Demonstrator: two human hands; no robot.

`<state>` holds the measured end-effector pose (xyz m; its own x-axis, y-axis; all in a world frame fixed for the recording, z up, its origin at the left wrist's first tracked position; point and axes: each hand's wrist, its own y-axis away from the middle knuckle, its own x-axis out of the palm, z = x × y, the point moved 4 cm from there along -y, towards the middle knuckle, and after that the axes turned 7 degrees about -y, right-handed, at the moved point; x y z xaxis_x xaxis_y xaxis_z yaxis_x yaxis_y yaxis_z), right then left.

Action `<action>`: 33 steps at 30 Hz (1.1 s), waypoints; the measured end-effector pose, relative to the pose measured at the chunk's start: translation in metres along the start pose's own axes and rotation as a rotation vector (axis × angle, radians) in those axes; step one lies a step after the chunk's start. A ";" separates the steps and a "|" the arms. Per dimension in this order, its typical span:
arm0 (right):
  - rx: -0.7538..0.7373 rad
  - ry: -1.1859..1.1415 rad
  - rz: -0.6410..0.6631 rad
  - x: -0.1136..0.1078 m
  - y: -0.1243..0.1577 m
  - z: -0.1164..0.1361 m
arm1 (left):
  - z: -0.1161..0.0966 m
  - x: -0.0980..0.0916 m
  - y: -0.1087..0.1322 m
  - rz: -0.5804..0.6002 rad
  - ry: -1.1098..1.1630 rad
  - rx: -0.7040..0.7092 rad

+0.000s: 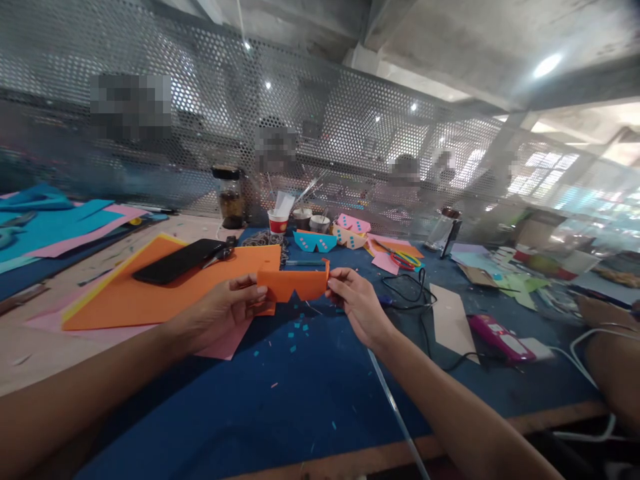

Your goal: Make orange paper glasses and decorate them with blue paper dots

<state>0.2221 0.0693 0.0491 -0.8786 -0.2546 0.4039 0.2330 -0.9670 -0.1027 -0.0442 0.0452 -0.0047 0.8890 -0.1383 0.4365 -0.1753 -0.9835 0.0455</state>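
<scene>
Between my two hands an orange paper cutout shaped like glasses (291, 285) is held up above the blue table mat, with a V-shaped notch in its lower edge. My left hand (243, 297) pinches its left end. On the other side, my right hand (353, 293) pinches the right end, where a narrow strip bends back. Small blue paper bits (295, 328) lie scattered on the mat below. Farther back stand finished-looking paper glasses: a blue pair (315, 241), a cream pair (349, 237) and a pink pair (353, 223).
Orange sheets (165, 293) carry a black phone (177, 261) at left. Behind are a lidded jar (231, 200) and a red-white cup (278, 221). Scissors (405, 260), black cable (423, 300) and a magenta device (500, 339) lie right. Another person's arm (613, 360) is at far right.
</scene>
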 end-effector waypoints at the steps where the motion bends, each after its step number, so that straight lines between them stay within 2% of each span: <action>1: 0.000 0.002 0.002 0.000 0.000 0.000 | 0.000 0.001 0.001 -0.001 -0.006 0.003; 9: 0.006 0.003 0.022 0.003 0.002 0.002 | -0.008 0.012 0.005 -0.044 -0.054 0.004; 16: 0.035 -0.023 0.049 0.003 0.004 0.000 | -0.007 0.025 0.012 -0.049 -0.143 -0.006; 33: 0.082 -0.028 0.133 0.008 0.007 -0.004 | -0.001 0.023 0.013 -0.064 -0.227 -0.043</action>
<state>0.2151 0.0605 0.0481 -0.8261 -0.3787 0.4172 0.3803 -0.9211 -0.0830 -0.0268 0.0296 0.0069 0.9704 -0.1036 0.2182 -0.1294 -0.9858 0.1072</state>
